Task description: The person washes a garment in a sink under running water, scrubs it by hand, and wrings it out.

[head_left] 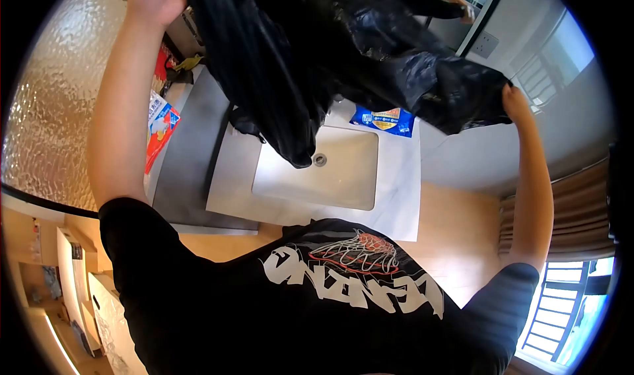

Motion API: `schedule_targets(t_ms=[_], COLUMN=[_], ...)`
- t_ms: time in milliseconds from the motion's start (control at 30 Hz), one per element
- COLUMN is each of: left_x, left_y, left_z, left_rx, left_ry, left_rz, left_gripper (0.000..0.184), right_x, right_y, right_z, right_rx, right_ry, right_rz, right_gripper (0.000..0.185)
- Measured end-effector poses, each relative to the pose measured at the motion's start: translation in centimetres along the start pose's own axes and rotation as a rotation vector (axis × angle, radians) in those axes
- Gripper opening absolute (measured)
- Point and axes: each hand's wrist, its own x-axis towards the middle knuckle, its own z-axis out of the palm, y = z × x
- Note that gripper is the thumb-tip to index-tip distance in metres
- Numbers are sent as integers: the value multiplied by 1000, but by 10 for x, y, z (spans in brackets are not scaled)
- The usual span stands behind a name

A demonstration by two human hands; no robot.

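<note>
A large, shiny black plastic sheet or bag [409, 65] is stretched between my raised arms, over the back of a white sink [343, 183]. At the upper right, my right hand [516, 104] is closed on its edge. My left hand [157, 2] is at the top left, beside the other end of the black plastic; its fingers are mostly cut off or hidden. One dark fold hangs down over the basin near the drain. Behind the basin lies a blue packet [383, 120], partly under the plastic.
A red, white and blue packet [162, 129] stands left of the grey surface [188, 157]. Textured glass [59, 98] is at the far left. A mirror [472, 5] and a wall socket [485, 43] are at the upper right. A brown curtain [561, 220] hangs at the right.
</note>
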Motion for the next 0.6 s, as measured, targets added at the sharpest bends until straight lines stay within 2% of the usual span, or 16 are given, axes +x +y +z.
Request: schedule_targets(t_ms=[100,133,167,200,233,267,300,367,433,500,567,600], left_x=[6,9,16,28,21,13,26,23,26,31,35,34], left_y=[-2,-3,-1,-1,3,7,17,22,30,35,37,35], left_z=[49,63,49,21,55,90,64,79,81,82,82,87], left_rx=[33,111,-61,-236,-12,224,283,283,205,200,175,165], left_ry=[186,256,226,196,270,378,99,116,55,18,-22,-39], left_rz=[9,28,-50,-128,26,159,43,116,107,62,36,53], left_gripper=[28,22,19,15,11,7,7,11,18,24,30,30], right_x=[-32,-49,-66,-84,-102,-119,-132,-144,-151,-175,-205,-213], right_y=[-47,-63,-81,-104,-130,-156,-178,-196,-220,-255,-297,-313], right_z=[20,21,18,14,6,-12,-23,-9,21,66,94,109], right_rx=[186,242,298,242,184,133,83,363,761,1100,978,964], right_ry=[-172,-263,-354,-521,-686,-866,-1046,-1257,-1443,-1290,-971,-983], right_rz=[-23,-127,-230,-135,-36,-51,-67,-135,-242,-412,-592,-647], right_gripper=[56,56,57,61,66,69,73,80,73,52,55,56])
